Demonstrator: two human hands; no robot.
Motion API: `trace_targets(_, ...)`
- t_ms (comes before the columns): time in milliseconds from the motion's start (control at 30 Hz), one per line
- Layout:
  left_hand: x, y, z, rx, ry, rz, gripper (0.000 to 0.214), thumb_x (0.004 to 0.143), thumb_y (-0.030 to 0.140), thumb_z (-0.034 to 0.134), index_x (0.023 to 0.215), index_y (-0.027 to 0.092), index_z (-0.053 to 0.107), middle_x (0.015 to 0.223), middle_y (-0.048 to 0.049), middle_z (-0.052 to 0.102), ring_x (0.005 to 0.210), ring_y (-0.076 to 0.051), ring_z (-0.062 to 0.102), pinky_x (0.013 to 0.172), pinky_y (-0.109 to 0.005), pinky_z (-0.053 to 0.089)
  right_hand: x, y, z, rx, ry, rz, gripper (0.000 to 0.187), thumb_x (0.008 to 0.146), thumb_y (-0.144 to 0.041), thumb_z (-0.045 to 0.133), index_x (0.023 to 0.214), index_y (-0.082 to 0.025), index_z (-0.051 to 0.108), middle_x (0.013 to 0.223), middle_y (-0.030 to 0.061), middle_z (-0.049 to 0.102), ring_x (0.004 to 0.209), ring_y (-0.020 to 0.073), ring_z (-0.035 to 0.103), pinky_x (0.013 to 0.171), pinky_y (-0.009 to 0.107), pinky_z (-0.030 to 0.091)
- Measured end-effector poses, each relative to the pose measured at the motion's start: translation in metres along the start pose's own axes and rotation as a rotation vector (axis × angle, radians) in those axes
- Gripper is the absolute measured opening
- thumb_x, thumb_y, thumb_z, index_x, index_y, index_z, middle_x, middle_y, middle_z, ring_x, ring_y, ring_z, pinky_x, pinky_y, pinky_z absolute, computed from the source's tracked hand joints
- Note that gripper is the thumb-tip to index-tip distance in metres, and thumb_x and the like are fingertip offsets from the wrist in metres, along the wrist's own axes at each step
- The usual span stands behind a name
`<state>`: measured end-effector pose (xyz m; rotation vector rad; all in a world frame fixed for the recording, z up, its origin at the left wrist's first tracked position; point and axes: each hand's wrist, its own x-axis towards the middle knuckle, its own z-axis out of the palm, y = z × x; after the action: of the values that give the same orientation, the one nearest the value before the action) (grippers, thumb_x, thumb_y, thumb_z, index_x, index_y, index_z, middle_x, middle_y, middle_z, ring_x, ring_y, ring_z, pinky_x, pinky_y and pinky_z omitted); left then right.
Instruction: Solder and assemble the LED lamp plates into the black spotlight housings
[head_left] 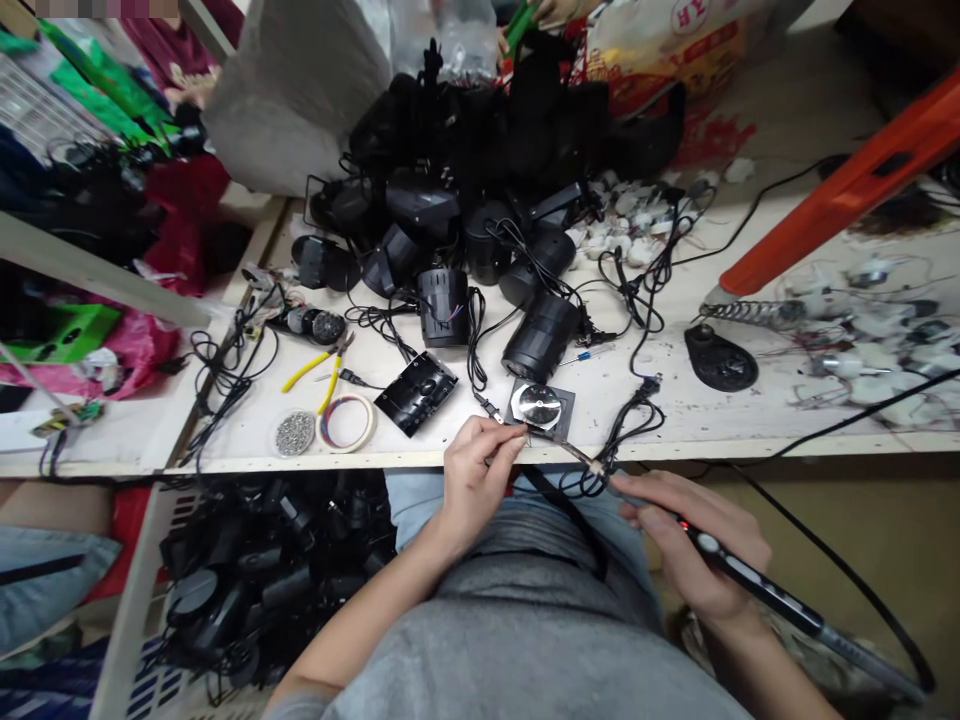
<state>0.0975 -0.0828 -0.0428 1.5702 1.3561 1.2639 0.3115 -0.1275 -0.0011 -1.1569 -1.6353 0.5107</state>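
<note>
My right hand (697,540) is closed around a soldering iron (757,590), its tip pointing left toward my other hand. At the table's front edge my left hand (480,470) pinches a thin wire (529,438), mostly hidden by the fingers. The iron's tip and my left fingertips meet just in front of a dark square part with a shiny round disc (538,406). A cord plug (491,408) lies beside my left fingers. Left of them rests an open black plastic housing (417,393). A black cylindrical housing (541,335) lies behind the disc.
Yellow-handled pliers (306,372), a tape roll (346,423) and a tub of metal wool (294,433) lie at left. Black housings (420,200) pile up behind. An orange lamp arm (832,190) slants in at right, near small white motors (870,350). A crate (172,640) stands below.
</note>
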Motion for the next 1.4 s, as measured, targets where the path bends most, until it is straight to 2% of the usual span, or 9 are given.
trace_targets(133,0.0,0.0,0.004,-0.139,0.07,-0.209,0.018,0.079,0.032,0.081,0.088,0.018,0.074,0.075,-0.0021,0.07,0.064,-0.012,0.063,0.061,-0.022,0.053,-0.002,0.001,0.002,0.016,0.008,0.011,0.019,0.091,-0.016,0.06,0.098,-0.022,0.077,0.074,0.0011,0.074,0.058,0.0126,0.068,0.052,0.022,0.056)
trace_targets(233,0.002,0.004,0.005,-0.158,0.05,-0.294,0.019,0.079,0.034,0.08,0.08,0.017,0.072,0.074,-0.0028,0.07,0.063,-0.012,0.062,0.062,-0.023,0.052,-0.003,0.001,0.002,0.016,0.003,0.025,0.019,0.091,-0.017,0.061,0.099,-0.023,0.077,0.073,0.0014,0.074,0.057,0.0134,0.068,0.053,0.023,0.057)
trace_targets(367,0.004,0.01,0.005,-0.111,0.015,-0.295,0.015,0.081,0.032,0.075,0.078,0.017,0.072,0.073,-0.0027,0.07,0.063,-0.012,0.061,0.062,-0.023,0.051,-0.004,0.001,0.001,0.006,-0.002,0.024,0.022,0.091,-0.015,0.061,0.102,-0.026,0.077,0.077,0.0009,0.075,0.06,0.0138,0.07,0.056,0.023,0.059)
trace_targets(567,0.006,0.014,0.007,-0.043,-0.015,-0.219,0.013,0.082,0.028,0.073,0.073,0.018,0.071,0.074,-0.0017,0.063,0.062,-0.01,0.057,0.059,-0.021,0.05,-0.008,0.005,0.001,0.006,-0.007,0.005,0.024,0.092,-0.014,0.06,0.106,-0.026,0.076,0.081,0.0004,0.076,0.063,0.0128,0.07,0.058,0.022,0.059)
trace_targets(700,0.007,0.015,0.009,-0.049,0.016,-0.185,0.014,0.083,0.029,0.072,0.074,0.018,0.071,0.084,-0.003,0.06,0.064,-0.009,0.056,0.057,-0.02,0.049,-0.014,0.009,0.0,0.011,-0.048,0.03,0.025,0.092,-0.013,0.06,0.11,-0.024,0.075,0.085,0.0019,0.076,0.067,0.0132,0.071,0.063,0.024,0.06)
trace_targets(833,0.008,0.013,0.012,-0.05,0.029,-0.181,0.014,0.083,0.027,0.07,0.072,0.018,0.068,0.086,-0.0034,0.062,0.065,-0.009,0.056,0.058,-0.02,0.049,-0.013,0.009,0.0,0.011,-0.029,0.026,0.021,0.093,-0.016,0.06,0.105,-0.021,0.076,0.08,0.0027,0.075,0.063,0.0135,0.069,0.059,0.025,0.059)
trace_targets(967,0.009,0.01,0.015,-0.063,0.023,-0.232,0.013,0.08,0.025,0.07,0.07,0.017,0.066,0.08,-0.0019,0.062,0.06,-0.009,0.054,0.055,-0.02,0.047,-0.009,0.005,0.002,0.005,0.011,0.015,0.019,0.093,-0.018,0.06,0.1,-0.021,0.077,0.075,0.0018,0.074,0.058,0.0128,0.067,0.055,0.024,0.057)
trace_targets(1233,0.012,0.011,0.02,-0.088,0.052,-0.405,0.01,0.071,0.025,0.069,0.065,0.018,0.065,0.067,0.0016,0.062,0.052,-0.008,0.052,0.051,-0.02,0.04,-0.006,0.001,0.005,-0.013,-0.029,0.001,0.018,0.093,-0.017,0.06,0.101,-0.02,0.076,0.074,0.0022,0.072,0.057,0.0116,0.066,0.053,0.022,0.054)
trace_targets(1400,0.015,0.013,0.02,-0.039,0.046,-0.457,0.009,0.068,0.022,0.069,0.062,0.019,0.065,0.061,0.0027,0.061,0.051,-0.009,0.052,0.051,-0.021,0.038,-0.005,0.002,0.008,-0.03,-0.06,-0.015,0.02,0.093,-0.017,0.06,0.104,-0.021,0.075,0.081,0.0036,0.075,0.065,0.0134,0.07,0.061,0.024,0.058)
